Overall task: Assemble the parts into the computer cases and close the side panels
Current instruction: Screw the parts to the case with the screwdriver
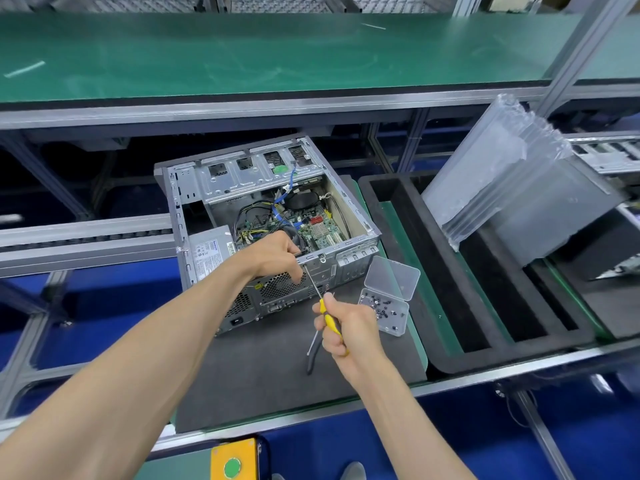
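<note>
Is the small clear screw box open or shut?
Open: the screw box has its lid hinged up, dark screws visible inside.

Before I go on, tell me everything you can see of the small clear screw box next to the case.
The screw box is a small, clear plastic hinged case lying open on the dark mat, just right of the computer case. Its lid is flipped back, tilted up and away from the person. The shallow tray holds a scatter of small dark screws, with part of its floor bare. The right hand, gripping the screwdriver, is right beside its left edge; whether they touch is unclear.
</note>
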